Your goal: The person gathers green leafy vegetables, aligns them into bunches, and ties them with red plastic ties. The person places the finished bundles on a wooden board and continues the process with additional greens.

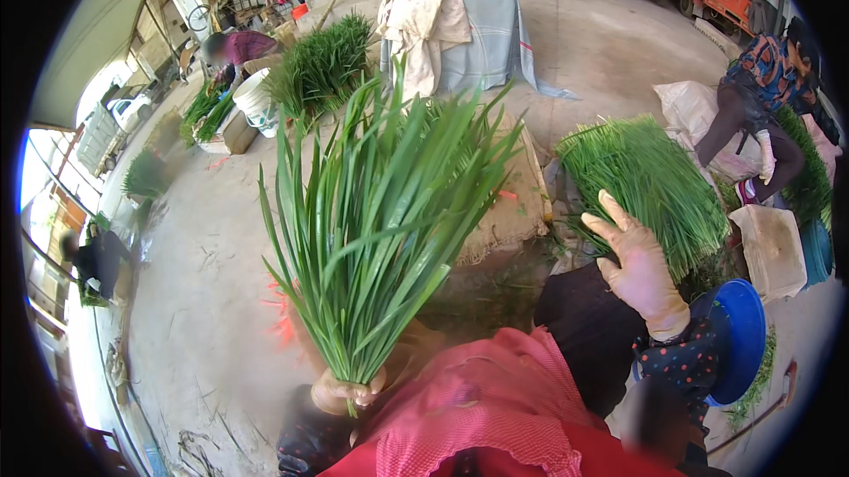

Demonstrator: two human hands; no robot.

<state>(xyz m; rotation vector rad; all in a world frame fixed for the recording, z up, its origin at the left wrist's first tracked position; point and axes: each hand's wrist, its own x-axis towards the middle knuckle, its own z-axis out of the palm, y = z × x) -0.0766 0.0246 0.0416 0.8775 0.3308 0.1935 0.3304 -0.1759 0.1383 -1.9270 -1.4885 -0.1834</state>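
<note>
My left hand (348, 392), in a thin pale glove, grips the lower ends of a bunch of garlic chives (385, 238). The long flat green leaves fan upward and outward from my fist. My right hand (640, 271), also gloved, holds nothing, with its fingers apart. It hovers by the near left side of a large stack of garlic chives (643, 178); whether it touches the leaves I cannot tell. Behind the held bunch lies a woven sack (514, 222), partly hidden by the leaves.
A blue plastic basin (741, 344) and a pale block (769, 248) stand at the right. One person (763, 92) sits there; another person (242, 49) bends near a white bucket (255, 102). More chives (325, 66) stand before a cloth-covered pile (491, 26). Red strips (282, 314) lie left.
</note>
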